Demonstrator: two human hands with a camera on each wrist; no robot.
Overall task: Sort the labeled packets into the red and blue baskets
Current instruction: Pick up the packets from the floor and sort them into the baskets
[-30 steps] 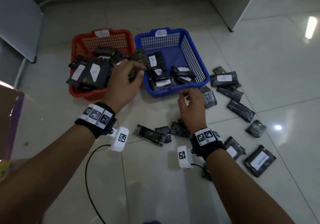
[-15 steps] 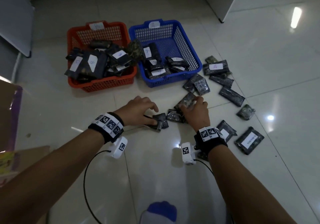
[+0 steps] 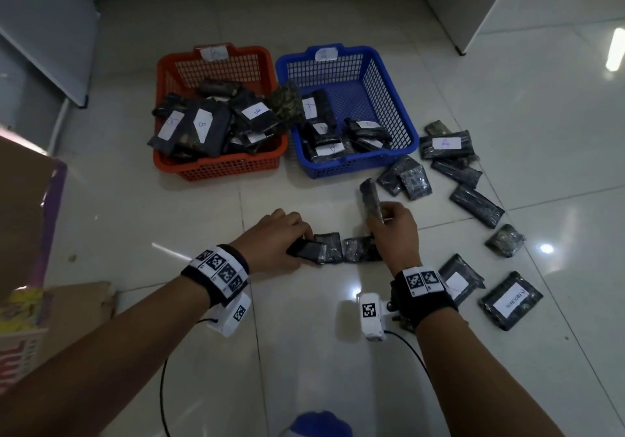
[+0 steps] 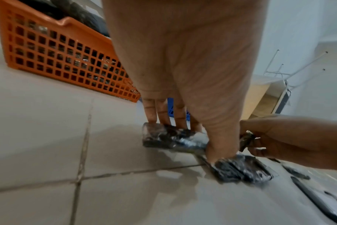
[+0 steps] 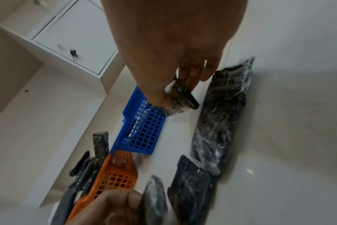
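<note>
Far left, the red basket [image 3: 216, 166] is sitting on the floor piled with dark packets, several showing white labels marked B. Just beside it the blue basket [image 3: 351, 162] is holding fewer packets, gathered at its near end, with much of its mesh bottom showing bare.

Nearer the person, the left hand [image 3: 275, 245] is closing its fingers and thumb around a small dark packet [image 3: 307, 250] lying on the floor tiles [image 3: 203, 352], so that grip is clamped on it. Touching that one, two more packets [image 3: 348, 249] are lying in a row. The right hand [image 3: 394, 233] is pinching a lifted packet [image 3: 371, 199], holding it upright on edge above the floor; its label is not readable from here.

Further right, roughly a dozen packets [image 3: 473, 203] are lying scattered on the tiles, one marked A [image 3: 446, 144] just beside the blue basket and one with a printed label [image 3: 510, 299] nearest the person.

Judging by this, the sorting is looking well past halfway, with the loose packets on the floor and the two in hand remaining to be placed
</note>
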